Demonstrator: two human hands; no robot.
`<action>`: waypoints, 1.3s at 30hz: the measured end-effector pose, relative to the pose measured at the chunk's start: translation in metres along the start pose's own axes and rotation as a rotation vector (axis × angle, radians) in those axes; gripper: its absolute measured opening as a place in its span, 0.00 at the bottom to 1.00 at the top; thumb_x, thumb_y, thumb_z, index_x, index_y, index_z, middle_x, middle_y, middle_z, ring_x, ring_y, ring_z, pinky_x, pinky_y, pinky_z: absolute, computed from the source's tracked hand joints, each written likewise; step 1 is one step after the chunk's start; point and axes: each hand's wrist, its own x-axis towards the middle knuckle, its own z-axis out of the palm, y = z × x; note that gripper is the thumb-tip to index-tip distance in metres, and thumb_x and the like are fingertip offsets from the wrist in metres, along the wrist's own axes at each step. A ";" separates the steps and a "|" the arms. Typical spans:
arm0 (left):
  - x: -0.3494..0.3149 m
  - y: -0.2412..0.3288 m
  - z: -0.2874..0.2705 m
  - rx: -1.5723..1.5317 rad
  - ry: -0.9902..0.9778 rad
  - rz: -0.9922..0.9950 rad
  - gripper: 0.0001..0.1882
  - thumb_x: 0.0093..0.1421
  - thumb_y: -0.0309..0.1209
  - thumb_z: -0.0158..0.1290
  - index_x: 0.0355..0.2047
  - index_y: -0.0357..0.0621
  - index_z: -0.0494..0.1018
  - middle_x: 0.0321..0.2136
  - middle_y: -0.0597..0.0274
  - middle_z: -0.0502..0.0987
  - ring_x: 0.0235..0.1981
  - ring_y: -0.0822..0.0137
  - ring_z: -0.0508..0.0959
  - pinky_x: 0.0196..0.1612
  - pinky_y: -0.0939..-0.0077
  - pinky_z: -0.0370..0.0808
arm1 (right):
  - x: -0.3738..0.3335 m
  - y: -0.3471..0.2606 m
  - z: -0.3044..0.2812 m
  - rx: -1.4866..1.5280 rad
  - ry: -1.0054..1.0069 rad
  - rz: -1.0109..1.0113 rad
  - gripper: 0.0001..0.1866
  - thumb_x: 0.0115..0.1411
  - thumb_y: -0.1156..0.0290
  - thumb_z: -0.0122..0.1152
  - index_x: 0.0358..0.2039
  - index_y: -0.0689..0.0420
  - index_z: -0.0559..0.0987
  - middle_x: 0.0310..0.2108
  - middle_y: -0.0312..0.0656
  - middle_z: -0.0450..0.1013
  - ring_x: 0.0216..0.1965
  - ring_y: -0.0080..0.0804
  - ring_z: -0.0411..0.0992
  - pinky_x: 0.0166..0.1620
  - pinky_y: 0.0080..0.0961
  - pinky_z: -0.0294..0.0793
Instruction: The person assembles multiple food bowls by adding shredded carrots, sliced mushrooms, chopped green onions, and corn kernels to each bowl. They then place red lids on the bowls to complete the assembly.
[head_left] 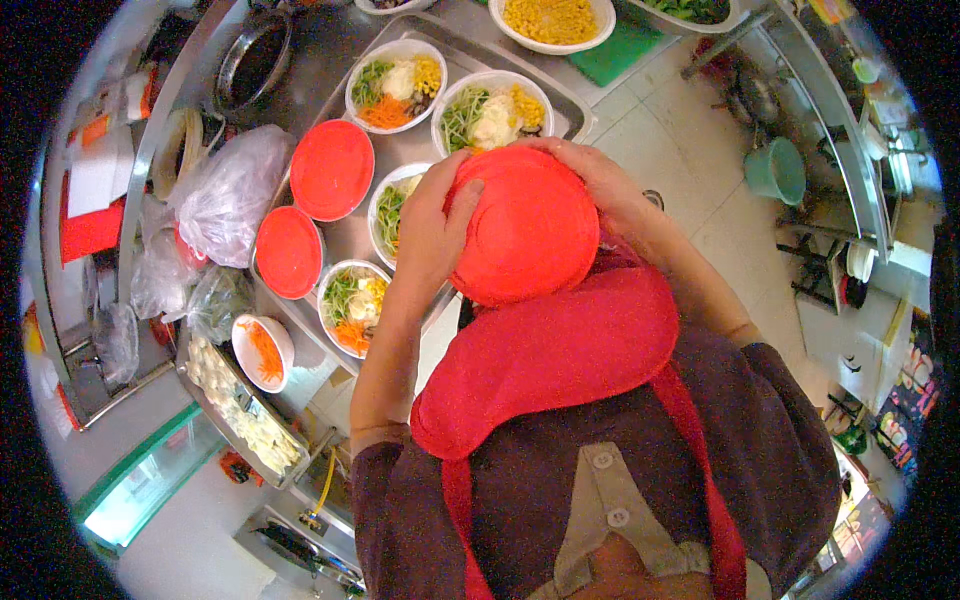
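Note:
My left hand (440, 215) and my right hand (590, 180) hold a round red lid (525, 235) in front of my red apron, one at each side of it. My left thumb lies on top of the lid. Whether a bowl sits under it is hidden. Just beyond, on a metal tray (408, 152), are several open white bowls of salad, including a far bowl (400, 47) and a bowl nearest the lid (480, 80). They hold shredded greens, carrot, corn and a pale topping. Left of them are two red-lidded bowls, a farther one (332, 170) and a nearer one (290, 252).
Left of the tray lie plastic bags (235, 190), a white bowl of carrot shreds (283, 345) and a long pan of pale pieces (235, 395). A bowl of corn (558, 22) is at the far edge. A green bucket (776, 170) hangs or stands at right.

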 end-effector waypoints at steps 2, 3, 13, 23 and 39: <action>-0.003 0.011 -0.003 0.050 0.052 0.018 0.18 0.56 0.30 0.49 0.47 0.35 0.66 0.44 0.45 0.70 0.46 0.52 0.71 0.50 0.68 0.65 | -0.001 -0.001 0.000 0.117 -0.048 0.035 0.23 0.64 0.57 0.38 0.49 0.64 0.67 0.48 0.46 0.67 0.49 0.33 0.67 0.53 0.30 0.66; -0.005 0.013 -0.005 0.065 0.069 0.060 0.18 0.56 0.30 0.49 0.46 0.35 0.67 0.44 0.45 0.70 0.46 0.52 0.70 0.50 0.68 0.65 | -0.003 -0.003 0.002 0.183 -0.090 0.051 0.24 0.64 0.56 0.37 0.49 0.63 0.68 0.48 0.46 0.67 0.49 0.33 0.67 0.53 0.30 0.66; 0.011 0.017 -0.032 -0.153 0.359 -0.215 0.17 0.56 0.30 0.50 0.44 0.33 0.70 0.37 0.58 0.75 0.37 0.68 0.73 0.44 0.74 0.69 | 0.011 0.007 -0.022 -0.057 -0.090 -0.049 0.21 0.53 0.78 0.55 0.49 0.60 0.69 0.45 0.44 0.70 0.44 0.32 0.70 0.48 0.28 0.70; 0.155 -0.177 -0.091 -0.573 0.656 -0.538 0.15 0.56 0.30 0.51 0.39 0.28 0.70 0.36 0.54 0.74 0.38 0.66 0.73 0.40 0.73 0.72 | 0.001 -0.006 -0.092 -0.164 0.131 -0.056 0.22 0.51 0.76 0.57 0.49 0.62 0.68 0.44 0.42 0.69 0.44 0.29 0.69 0.48 0.25 0.70; 0.191 -0.308 -0.087 -0.515 0.525 -0.682 0.12 0.54 0.23 0.44 0.39 0.42 0.67 0.39 0.53 0.71 0.38 0.54 0.74 0.32 0.49 0.73 | 0.019 -0.037 -0.084 -0.029 0.056 -0.005 0.24 0.51 0.76 0.58 0.50 0.61 0.66 0.46 0.43 0.68 0.46 0.31 0.69 0.50 0.26 0.70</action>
